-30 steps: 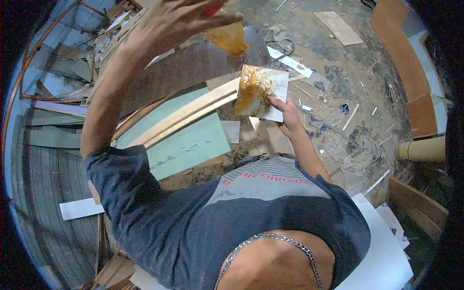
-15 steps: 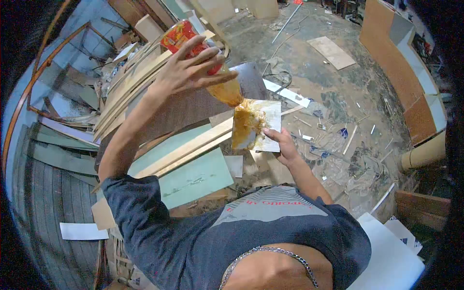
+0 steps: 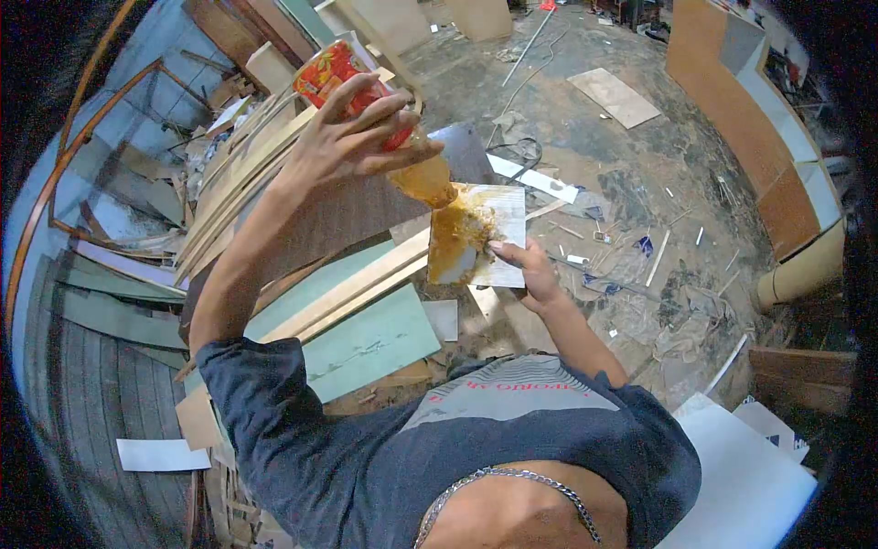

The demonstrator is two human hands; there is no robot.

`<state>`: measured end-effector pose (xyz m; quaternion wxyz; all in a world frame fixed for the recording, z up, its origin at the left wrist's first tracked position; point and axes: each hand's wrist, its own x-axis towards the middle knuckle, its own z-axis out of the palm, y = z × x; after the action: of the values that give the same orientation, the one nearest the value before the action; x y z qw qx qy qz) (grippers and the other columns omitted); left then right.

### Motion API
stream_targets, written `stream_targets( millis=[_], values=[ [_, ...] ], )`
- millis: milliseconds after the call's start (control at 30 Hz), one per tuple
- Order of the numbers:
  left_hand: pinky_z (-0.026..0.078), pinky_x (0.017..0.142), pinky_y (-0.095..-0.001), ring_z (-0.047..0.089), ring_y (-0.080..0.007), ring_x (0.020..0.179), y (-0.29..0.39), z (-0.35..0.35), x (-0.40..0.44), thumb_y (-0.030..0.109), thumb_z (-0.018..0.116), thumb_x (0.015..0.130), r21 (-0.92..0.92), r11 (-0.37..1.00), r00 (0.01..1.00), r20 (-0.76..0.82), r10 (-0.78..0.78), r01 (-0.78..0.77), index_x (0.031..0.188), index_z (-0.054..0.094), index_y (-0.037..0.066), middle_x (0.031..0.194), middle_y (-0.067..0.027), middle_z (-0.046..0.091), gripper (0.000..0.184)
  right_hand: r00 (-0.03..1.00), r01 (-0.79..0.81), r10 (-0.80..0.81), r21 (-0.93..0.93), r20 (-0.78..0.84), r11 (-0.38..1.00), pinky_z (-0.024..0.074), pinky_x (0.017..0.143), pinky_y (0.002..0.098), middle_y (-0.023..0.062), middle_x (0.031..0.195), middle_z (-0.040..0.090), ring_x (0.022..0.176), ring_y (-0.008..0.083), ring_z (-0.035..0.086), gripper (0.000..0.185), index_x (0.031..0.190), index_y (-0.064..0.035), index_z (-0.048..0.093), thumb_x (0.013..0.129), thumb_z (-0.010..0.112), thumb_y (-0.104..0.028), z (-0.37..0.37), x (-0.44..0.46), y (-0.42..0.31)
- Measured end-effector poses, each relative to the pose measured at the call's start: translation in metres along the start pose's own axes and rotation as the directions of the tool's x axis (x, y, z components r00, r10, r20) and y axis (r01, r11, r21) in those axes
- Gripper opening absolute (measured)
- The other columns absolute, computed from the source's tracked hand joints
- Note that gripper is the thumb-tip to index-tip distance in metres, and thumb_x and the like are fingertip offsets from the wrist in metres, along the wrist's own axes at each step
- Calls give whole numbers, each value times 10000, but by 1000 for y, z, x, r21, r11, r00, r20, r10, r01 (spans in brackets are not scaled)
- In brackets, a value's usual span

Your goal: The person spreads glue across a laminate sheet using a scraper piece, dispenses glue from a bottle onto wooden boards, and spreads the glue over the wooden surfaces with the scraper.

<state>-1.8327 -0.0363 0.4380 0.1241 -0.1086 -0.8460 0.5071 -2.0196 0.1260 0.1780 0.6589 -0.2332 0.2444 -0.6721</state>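
My left hand is wrapped round a plastic bottle with a red patterned label and amber-brown contents. The bottle is tilted neck-down, its mouth at the upper edge of a small white board. A thick amber-brown smear covers much of the board's left and middle. On the right, my right hand grips the board's lower edge, thumb on top and the other fingers mostly hidden beneath. Whether the bottle's mouth touches the board, I cannot tell.
Long wooden strips and a dark brown panel lie at the left. Nearer me is a pale green board. Scraps litter the floor, with a loose wooden panel. A brown cabinet stands at the right.
The bottle, the board and both hands appear slightly further left, as does most of the background. Both grips stay the same, and the bottle remains tilted over the board.
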Motion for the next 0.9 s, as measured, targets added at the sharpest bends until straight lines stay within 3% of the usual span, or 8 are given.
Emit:
stream_targets(
  millis=[100,267,333,567,900],
  values=[
    [332,1137,-490,500,-178,1243,2,-7,5,180,594,754,-94,993,996,52,-71,76,1291,534,471,1224,46,560,614,1000,-1,0,-15,-27,1000,553,768,302,65,1021,679,863,138,667,284,1140,-7,615,885,661,-121,6,-3,-3],
    [323,1130,-496,503,-159,1224,2,-5,5,206,604,740,-48,997,998,-22,-57,56,1278,550,466,1207,54,565,601,998,52,-53,-31,-38,998,570,797,326,62,1061,674,926,160,672,302,1193,-10,586,903,620,-88,3,-3,0],
    [322,1126,-493,498,-157,1223,3,-8,9,203,599,731,-92,991,995,7,-99,100,1283,549,464,1235,58,553,613,1000,3,-3,-34,-17,999,566,806,329,60,1069,671,939,160,669,313,1198,-6,581,898,620,-85,6,-4,-4],
    [304,1114,-490,523,-174,1209,4,-11,6,177,585,743,-106,989,995,26,-101,103,1275,580,446,1308,45,564,596,998,62,-62,-18,-26,998,565,796,318,57,1049,674,898,156,673,317,1181,-1,588,882,631,-95,3,-1,2],
    [307,1106,-481,531,-158,1180,4,-30,12,167,618,735,-22,991,990,46,-130,131,1270,606,436,1284,49,575,600,999,51,-51,-18,10,999,537,805,289,60,1052,683,910,142,665,295,1158,-15,606,889,663,-123,1,-1,2]
  ],
)
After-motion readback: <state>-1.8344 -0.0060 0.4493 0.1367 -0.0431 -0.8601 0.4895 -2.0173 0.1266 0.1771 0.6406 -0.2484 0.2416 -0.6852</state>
